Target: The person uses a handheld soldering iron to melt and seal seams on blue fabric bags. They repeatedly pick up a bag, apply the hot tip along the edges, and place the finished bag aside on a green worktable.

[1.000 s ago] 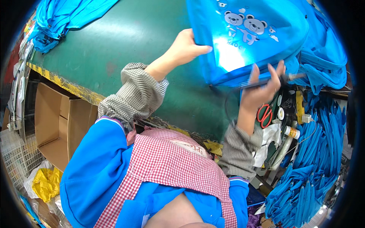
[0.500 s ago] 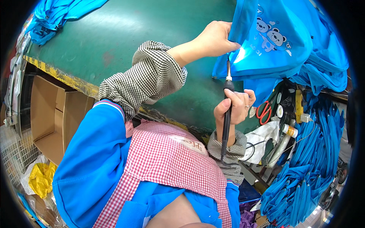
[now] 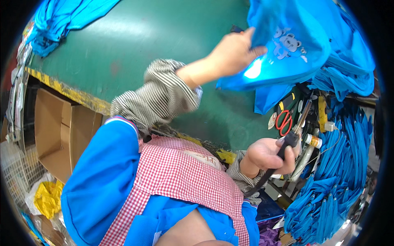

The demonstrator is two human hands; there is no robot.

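A bright blue fabric bag (image 3: 283,71) printed with cartoon bears lies at the far right of the green table. My left hand (image 3: 230,55), slightly blurred, has its thumb and fingers closed on the bag's left edge. A glaring patch of light falls on the fabric beside the thumb. Near the right end of the table, my right hand (image 3: 271,156) grips a soldering iron (image 3: 291,139) by its black handle. The iron's metal tip points up and away from me, apart from the bag, and its cord runs down along my wrist.
Red-handled scissors (image 3: 284,123) and a small white bottle (image 3: 313,141) lie beside the iron. Many folded blue bags (image 3: 328,184) hang at the right. More blue fabric (image 3: 61,20) rests far left. An open cardboard box (image 3: 53,131) stands below the striped table edge (image 3: 69,88).
My right hand has drawn the soldering iron away from the bag, down and to the right, tilting its tip rightward. My left hand and the bag's lower edge have shifted slightly.
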